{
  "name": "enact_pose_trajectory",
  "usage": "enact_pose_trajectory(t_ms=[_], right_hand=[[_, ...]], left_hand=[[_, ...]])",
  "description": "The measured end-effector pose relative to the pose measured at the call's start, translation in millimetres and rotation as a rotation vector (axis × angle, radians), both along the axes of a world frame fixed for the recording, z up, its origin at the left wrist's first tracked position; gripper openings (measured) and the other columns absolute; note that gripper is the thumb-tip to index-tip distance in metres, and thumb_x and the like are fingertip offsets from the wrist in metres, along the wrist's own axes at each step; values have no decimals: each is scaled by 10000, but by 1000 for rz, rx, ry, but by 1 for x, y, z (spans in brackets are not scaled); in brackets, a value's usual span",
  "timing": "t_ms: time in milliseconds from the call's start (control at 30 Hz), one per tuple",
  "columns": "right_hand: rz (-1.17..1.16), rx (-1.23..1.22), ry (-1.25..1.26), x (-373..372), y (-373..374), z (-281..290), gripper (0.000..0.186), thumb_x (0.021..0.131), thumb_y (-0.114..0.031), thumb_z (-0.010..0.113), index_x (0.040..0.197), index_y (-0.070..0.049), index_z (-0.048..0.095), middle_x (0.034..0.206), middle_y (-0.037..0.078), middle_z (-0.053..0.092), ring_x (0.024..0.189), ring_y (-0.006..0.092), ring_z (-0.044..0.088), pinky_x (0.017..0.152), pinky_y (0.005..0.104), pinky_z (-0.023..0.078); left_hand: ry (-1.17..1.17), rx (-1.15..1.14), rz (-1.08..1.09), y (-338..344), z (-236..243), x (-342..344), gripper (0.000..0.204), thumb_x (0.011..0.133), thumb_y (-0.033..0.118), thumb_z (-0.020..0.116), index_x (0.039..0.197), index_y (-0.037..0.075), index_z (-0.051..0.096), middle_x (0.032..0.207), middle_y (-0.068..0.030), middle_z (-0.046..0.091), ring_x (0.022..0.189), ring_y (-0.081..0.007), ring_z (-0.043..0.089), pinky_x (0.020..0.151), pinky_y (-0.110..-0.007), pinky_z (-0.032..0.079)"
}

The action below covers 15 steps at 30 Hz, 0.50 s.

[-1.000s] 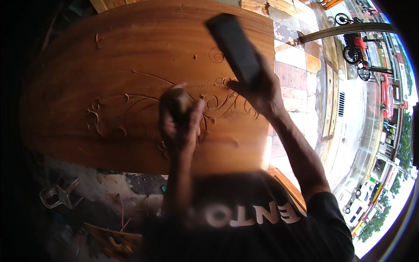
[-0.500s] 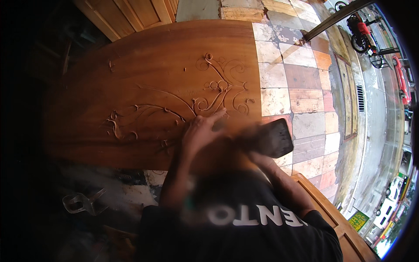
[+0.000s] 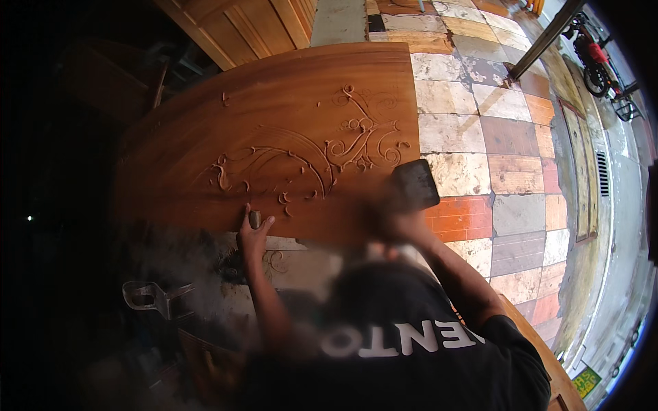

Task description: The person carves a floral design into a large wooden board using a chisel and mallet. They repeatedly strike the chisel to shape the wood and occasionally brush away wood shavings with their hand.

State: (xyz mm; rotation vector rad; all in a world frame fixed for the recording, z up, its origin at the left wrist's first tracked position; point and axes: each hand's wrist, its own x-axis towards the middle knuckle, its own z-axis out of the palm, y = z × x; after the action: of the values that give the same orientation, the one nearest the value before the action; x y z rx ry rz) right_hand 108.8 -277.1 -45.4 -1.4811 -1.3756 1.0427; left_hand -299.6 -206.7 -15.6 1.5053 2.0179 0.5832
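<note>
A brown wooden panel [image 3: 205, 147] lies in front of me, carved with scrolls and leafy curls [image 3: 367, 137]. My left hand [image 3: 252, 236] is at the panel's near edge, thumb and forefinger around the rounded end of a tool handle [image 3: 256, 219]; the rest of that tool is hidden. Curled wood shavings [image 3: 284, 198] lie just beyond it. In my right hand [image 3: 404, 229] is a dark, block-shaped mallet [image 3: 417, 185], its head over the panel's right edge. A blurred patch hides its grip and part of my fingers.
Worn multicoloured floor tiles [image 3: 456, 216] spread to the right, with a post [image 3: 545, 41] standing beyond. Panelled wooden doors [image 3: 243, 31] are at the far left. A clear bracket-like object [image 3: 157, 299] lies at the lower left. A motorcycle [image 3: 593, 58] is parked outside.
My left hand has moved from the carved scrolls to the panel's near edge, round a tool handle. The mallet has shifted up and slightly left; the whole view has shifted too.
</note>
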Motion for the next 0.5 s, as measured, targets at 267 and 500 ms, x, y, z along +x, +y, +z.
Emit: enact_pose_trajectory(t_ms=[267,500], right_hand=[[-137,233,32,3,-9,-8,407,843,-177,761,1200,-15,652,1103,134,690,1009,270,667,882,398,538],[-160,153,141,-1,-5,19,367,868,-156,729,1186,2,635,1079,114,671,985,220,645,831,377,538]], left_hand=[[-48,-24,74,6,-8,2,945,843,285,859,1633,248,342,1057,-71,742,535,-93,473,459,-276,422],[22,-112,16,8,3,8,976,855,356,835,1644,171,291,1308,-159,682,958,-218,677,811,-340,551]])
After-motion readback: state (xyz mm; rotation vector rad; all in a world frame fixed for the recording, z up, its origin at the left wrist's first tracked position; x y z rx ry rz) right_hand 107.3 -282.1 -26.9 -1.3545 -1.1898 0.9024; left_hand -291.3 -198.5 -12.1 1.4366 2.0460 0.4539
